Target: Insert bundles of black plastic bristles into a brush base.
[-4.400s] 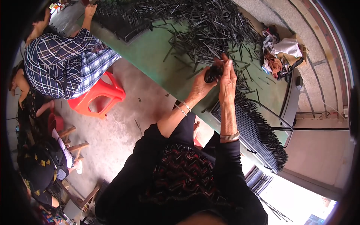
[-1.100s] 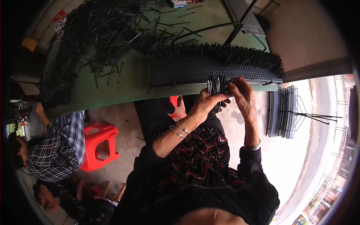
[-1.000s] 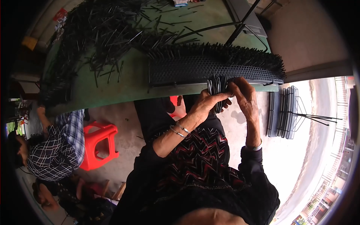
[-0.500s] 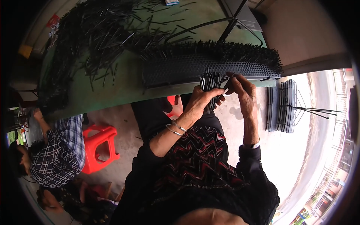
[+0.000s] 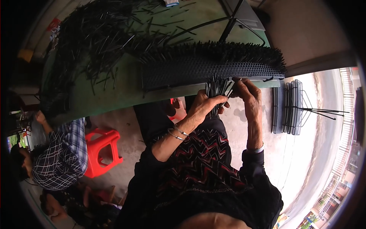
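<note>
At centre frame, just below the counter edge, the left hand is gripping a bundle of thin black sticks, fingers curled tight around its lower part w/ the sticks fanning upward. The right hand is sitting just at 3 o'clock of the bundle, fingers pressed together and pinching at the top of the sticks, approx. where they're meeting the perforated black panel. That panel is lying along the counter's near edge, bristling w/ sticks standing along its far side. The bundle is touching or just under the panel's near edge; can't tell which.

Loose black sticks are lying heaped over the green counter at 10–11 o'clock. A dark metal frame is resting on the counter at 12 o'clock. Wire racks are standing on the floor at 3 o'clock of the hands. Bangles are showing on the left wrist, one band on the right. At 8 o'clock, well apart, another person in a plaid shirt is sitting beside a red stool.
</note>
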`<move>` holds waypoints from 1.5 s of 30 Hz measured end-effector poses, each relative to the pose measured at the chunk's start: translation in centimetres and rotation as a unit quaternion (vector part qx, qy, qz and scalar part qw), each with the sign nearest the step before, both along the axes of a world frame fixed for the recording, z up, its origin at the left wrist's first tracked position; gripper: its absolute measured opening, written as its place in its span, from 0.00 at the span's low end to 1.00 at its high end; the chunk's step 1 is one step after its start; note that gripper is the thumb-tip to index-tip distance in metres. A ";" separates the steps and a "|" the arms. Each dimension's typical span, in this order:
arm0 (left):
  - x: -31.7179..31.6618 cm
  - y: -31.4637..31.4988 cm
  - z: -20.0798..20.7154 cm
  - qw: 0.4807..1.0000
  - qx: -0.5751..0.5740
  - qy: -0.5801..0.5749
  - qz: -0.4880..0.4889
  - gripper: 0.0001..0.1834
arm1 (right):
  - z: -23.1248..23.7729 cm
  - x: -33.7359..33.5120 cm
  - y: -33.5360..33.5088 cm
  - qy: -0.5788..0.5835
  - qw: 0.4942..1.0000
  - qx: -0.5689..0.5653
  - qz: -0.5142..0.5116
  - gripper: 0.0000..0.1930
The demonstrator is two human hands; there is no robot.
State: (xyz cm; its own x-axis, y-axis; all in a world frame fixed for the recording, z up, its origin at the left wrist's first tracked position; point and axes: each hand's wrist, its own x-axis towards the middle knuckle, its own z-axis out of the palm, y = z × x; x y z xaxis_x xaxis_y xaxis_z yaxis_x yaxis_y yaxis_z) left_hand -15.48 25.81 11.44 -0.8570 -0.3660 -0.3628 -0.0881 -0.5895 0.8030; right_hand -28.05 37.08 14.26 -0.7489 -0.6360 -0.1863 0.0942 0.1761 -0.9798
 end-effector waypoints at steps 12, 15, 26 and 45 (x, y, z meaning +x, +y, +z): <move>0.5 -0.4 -0.5 1.000 0.018 0.006 -0.022 0.14 | 3.0 -1.4 0.2 0.022 0.997 0.036 0.059 0.14; 0.3 -0.8 -1.0 0.982 0.172 0.027 0.070 0.14 | 3.7 -2.0 -0.6 0.106 0.994 -0.007 0.020 0.10; 0.4 -0.5 -2.8 0.958 0.262 -0.001 0.116 0.13 | 0.1 -2.1 -6.9 0.356 0.933 0.033 -0.053 0.05; 1.6 -0.9 -1.4 0.975 0.192 -0.011 0.109 0.11 | -0.2 -2.3 -7.8 0.465 0.880 0.090 -0.032 0.05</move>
State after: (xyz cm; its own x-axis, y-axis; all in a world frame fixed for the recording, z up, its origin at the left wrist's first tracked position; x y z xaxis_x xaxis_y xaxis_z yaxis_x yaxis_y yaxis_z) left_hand -13.89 24.86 10.07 -0.7644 -0.3720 -0.5266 0.0578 -0.8530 0.5187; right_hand -30.31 29.25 14.03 -0.6649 -0.6091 0.4323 -0.7176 0.3603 -0.5961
